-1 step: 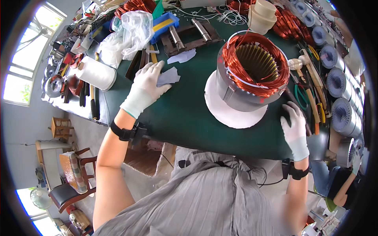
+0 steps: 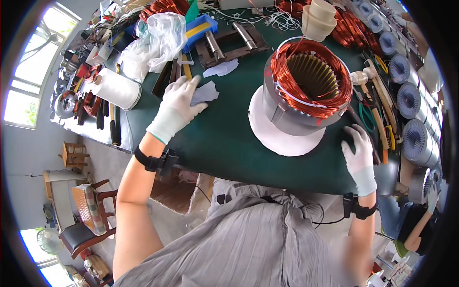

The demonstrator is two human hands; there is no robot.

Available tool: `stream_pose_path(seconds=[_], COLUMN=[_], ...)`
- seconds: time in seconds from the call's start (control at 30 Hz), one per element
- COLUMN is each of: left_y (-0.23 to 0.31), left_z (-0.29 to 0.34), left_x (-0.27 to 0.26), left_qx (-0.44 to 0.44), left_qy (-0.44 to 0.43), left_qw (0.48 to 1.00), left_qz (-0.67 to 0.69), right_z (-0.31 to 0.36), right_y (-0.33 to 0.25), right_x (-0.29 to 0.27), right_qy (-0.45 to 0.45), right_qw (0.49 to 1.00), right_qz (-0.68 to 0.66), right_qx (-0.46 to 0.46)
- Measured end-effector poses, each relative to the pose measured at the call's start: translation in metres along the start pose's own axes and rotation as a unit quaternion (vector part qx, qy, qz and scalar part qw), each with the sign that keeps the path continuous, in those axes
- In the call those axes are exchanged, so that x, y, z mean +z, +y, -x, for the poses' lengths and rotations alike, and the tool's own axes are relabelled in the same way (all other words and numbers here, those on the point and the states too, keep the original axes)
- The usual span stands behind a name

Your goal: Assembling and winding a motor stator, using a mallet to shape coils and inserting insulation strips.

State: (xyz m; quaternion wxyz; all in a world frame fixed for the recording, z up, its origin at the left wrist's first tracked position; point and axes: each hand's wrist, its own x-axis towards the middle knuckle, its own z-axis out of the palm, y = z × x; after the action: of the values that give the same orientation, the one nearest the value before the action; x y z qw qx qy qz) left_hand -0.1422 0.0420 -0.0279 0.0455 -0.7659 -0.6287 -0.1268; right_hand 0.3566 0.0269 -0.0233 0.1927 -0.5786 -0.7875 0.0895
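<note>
A motor stator with a grey core and red copper windings stands on a round white pad, right of centre. To its left, my gloved left hand rests on the tabletop with its fingers stretched out. A pale paper piece lies between its thumb and forefinger, and narrow strips lie just beyond the fingertips. My right hand, also gloved, lies by the right edge with thumb and fingers apart. Beside its fingers is a dark bar; whether they touch it is unclear.
A white thread spool and plastic bags occupy the left side. Behind are a blue bin and a metal frame with two rods. Mallets and pliers line the right, beside stacked stator cores. Another person sits at far right.
My right hand has shifted very slightly to the right. My left hand and the stator look unmoved.
</note>
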Motion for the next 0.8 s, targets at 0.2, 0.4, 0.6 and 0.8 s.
stream_pose_path(seconds=[0.2, 0.4, 0.6, 0.8], left_y=[0.003, -0.003, 0.004, 0.111], left_z=[-0.004, -0.018, -0.009, 0.051], left_x=[0.006, 0.009, -0.04, -0.043], left_qx=[0.093, 0.012, -0.171, -0.226], left_qy=[0.009, 0.032, 0.188, -0.005], left_qw=[0.993, 0.998, 0.927, 0.757], left_qz=[-0.077, -0.054, 0.276, 0.614], right_z=[0.008, 0.022, 0.011, 0.045], right_y=[-0.035, -0.044, 0.018, -0.054], right_x=[0.012, 0.019, -0.01, -0.021], right_qy=[-0.037, -0.051, 0.023, -0.153], right_qw=[0.992, 0.989, 0.998, 0.916], right_qz=[-0.102, -0.121, -0.063, -0.363], right_qx=[-0.069, -0.071, 0.004, 0.075])
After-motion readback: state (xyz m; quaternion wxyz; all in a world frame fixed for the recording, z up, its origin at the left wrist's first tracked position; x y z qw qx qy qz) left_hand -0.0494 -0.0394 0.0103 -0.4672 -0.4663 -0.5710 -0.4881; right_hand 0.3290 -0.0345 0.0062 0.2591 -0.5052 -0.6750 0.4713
